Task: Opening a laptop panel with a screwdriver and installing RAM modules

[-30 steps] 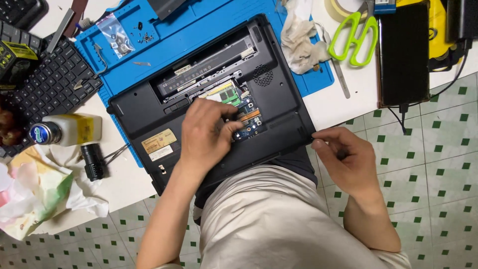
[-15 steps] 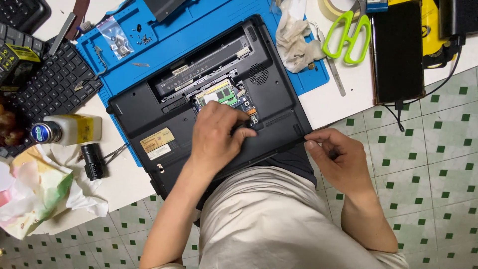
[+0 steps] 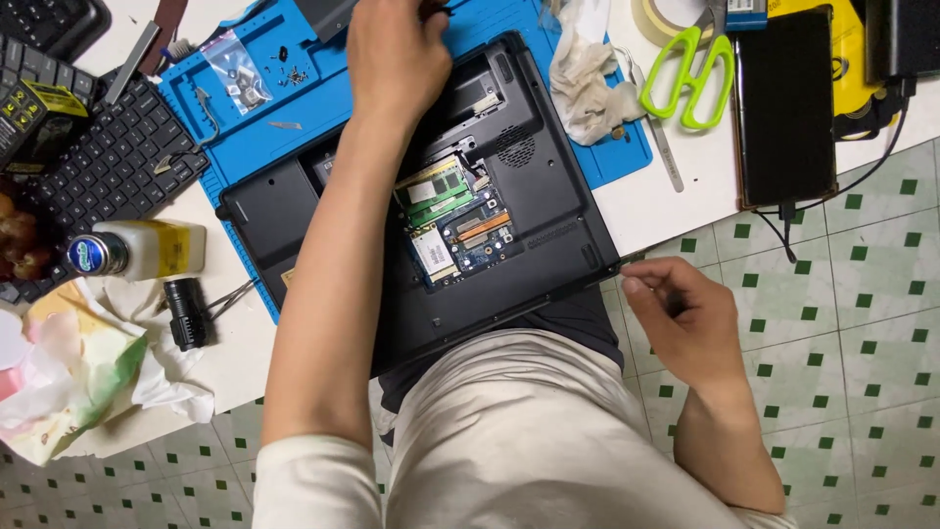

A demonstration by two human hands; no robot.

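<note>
so the laptop (image 3: 529, 245) is flipped belly-up, a matte black plastic slab lying at an angle, mostly on a blue work mat (image 3: 294, 118) on the white bench (image 3: 676, 211), with its near edge hanging off toward the person's lap. the bottom hatch is off, so there's a squarish opening showing a green memory stick (image 3: 436, 191), a white-labelled card (image 3: 431, 253) below it and a bit of dark blue board with a copper strip (image 3: 480, 230). there's a round grille of tiny holes beside the opening. the left hand (image 3: 397, 59) is stretched way over the laptop to the far edge of the mat, knuckles up and fingers curled under, can't tell if it's got anything in it. the right hand (image 3: 681, 318) hangs off the bench edge just past the laptop's near right corner, fingers pinched together on something small and dark, too tiny to make out. the mat has shallow moulded trays, one with loose screws (image 3: 294, 73) and a clear little bag (image 3: 235, 73). nearby stuff: a crumpled white rag (image 3: 587, 83), green-handled scissors (image 3: 690, 73), a flat black slab (image 3: 783, 103), a loose black keyboard (image 3: 108, 162), and a squat plastic bottle (image 3: 137, 250) lying on its side.
</note>
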